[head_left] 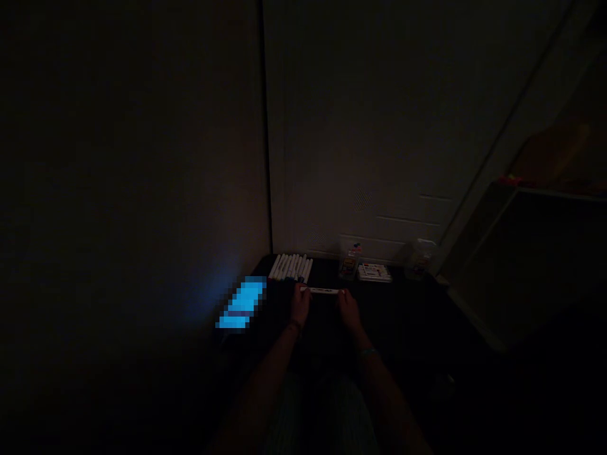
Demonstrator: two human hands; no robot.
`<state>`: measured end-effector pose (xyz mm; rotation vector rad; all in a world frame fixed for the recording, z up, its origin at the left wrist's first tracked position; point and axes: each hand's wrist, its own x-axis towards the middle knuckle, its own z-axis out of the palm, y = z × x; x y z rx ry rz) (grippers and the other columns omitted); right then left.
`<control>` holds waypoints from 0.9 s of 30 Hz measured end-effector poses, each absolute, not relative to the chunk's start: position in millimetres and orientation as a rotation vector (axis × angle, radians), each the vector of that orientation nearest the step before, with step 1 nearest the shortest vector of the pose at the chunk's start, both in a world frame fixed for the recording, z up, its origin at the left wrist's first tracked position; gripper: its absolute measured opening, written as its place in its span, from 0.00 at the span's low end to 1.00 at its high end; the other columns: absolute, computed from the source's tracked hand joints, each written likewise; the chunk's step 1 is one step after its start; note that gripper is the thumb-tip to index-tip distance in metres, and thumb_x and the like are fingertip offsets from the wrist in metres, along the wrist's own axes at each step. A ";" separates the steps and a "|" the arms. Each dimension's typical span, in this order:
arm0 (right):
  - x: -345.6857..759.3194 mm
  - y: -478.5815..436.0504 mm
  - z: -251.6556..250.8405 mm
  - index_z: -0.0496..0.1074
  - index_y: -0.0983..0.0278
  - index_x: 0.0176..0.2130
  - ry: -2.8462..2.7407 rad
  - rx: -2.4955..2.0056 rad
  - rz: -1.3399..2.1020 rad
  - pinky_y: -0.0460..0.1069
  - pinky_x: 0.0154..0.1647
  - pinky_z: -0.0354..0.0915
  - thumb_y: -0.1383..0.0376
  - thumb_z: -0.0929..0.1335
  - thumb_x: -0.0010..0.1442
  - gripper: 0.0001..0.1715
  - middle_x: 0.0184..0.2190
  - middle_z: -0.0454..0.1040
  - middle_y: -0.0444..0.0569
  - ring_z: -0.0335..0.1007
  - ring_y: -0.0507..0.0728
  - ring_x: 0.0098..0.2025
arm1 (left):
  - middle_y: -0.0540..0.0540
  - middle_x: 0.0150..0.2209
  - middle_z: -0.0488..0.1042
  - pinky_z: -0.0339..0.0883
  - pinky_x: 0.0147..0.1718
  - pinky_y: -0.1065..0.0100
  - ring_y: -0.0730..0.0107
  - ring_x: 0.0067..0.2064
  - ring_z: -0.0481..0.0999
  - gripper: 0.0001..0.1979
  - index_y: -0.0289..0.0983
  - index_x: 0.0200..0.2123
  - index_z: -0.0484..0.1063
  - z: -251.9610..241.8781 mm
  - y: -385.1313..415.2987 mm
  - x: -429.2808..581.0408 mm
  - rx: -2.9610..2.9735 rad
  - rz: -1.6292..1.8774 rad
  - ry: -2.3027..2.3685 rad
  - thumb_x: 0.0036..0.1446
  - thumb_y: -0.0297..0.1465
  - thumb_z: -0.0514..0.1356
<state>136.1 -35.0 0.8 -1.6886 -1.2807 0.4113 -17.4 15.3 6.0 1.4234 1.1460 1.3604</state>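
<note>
A white marker (pixel 325 291) with dark print lies level between my two hands above the dark table. My left hand (pixel 300 305) is closed on its left end, and my right hand (pixel 349 308) is closed on its right end. Just beyond my left hand, several white markers (pixel 290 267) lie side by side in a row. Past my right hand lies another stack of white markers (pixel 374 272), with a clear container (pixel 349 265) beside it on the left. The light is very dim, so fine finger detail is hard to make out.
A glowing blue, pixelated screen (pixel 243 304) is at the left edge of the dark table (pixel 403 322). A clear plastic container (pixel 420 259) stands at the back right. Walls (pixel 360 126) rise behind and to the left; a shelf-like unit (pixel 531 253) is at right.
</note>
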 end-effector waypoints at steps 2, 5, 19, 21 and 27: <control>136.8 -34.5 0.6 0.63 0.62 0.29 -1.283 -1.688 0.390 0.43 0.27 0.53 0.55 0.50 0.59 0.22 0.23 0.67 0.44 0.62 0.50 0.25 | 0.53 0.22 0.61 0.55 0.27 0.73 0.77 0.24 0.60 0.09 0.38 0.32 0.60 5.8 15.5 -17.5 1.420 1.361 1.128 0.53 0.37 0.47; 137.1 -34.3 0.4 0.63 0.62 0.28 -1.292 -1.679 0.377 0.43 0.28 0.54 0.55 0.49 0.60 0.23 0.24 0.67 0.44 0.63 0.51 0.26 | 0.53 0.22 0.61 0.55 0.26 0.73 0.77 0.24 0.60 0.12 0.38 0.31 0.60 4.1 16.9 -16.8 1.393 1.367 1.111 0.54 0.38 0.43; 133.8 -37.4 4.1 0.64 0.61 0.34 -1.275 -1.686 0.430 0.43 0.27 0.54 0.51 0.56 0.56 0.20 0.27 0.70 0.45 0.65 0.51 0.28 | 0.54 0.22 0.61 0.56 0.28 0.73 0.76 0.25 0.61 0.08 0.39 0.30 0.60 5.0 15.2 -17.1 1.402 1.356 1.126 0.51 0.36 0.47; 134.5 -36.7 3.9 0.64 0.61 0.32 -1.276 -1.707 0.422 0.43 0.26 0.54 0.52 0.54 0.58 0.20 0.25 0.69 0.45 0.64 0.51 0.27 | 0.53 0.22 0.61 0.55 0.26 0.73 0.76 0.24 0.60 0.10 0.39 0.30 0.60 3.9 15.5 -16.8 1.367 1.361 1.101 0.52 0.37 0.45; 135.8 -34.6 2.8 0.63 0.62 0.30 -1.281 -1.708 0.381 0.43 0.27 0.54 0.56 0.51 0.60 0.21 0.25 0.68 0.45 0.63 0.50 0.27 | 0.53 0.21 0.61 0.54 0.25 0.74 0.77 0.23 0.60 0.12 0.38 0.30 0.60 2.3 18.7 -15.2 1.317 1.381 1.079 0.54 0.39 0.43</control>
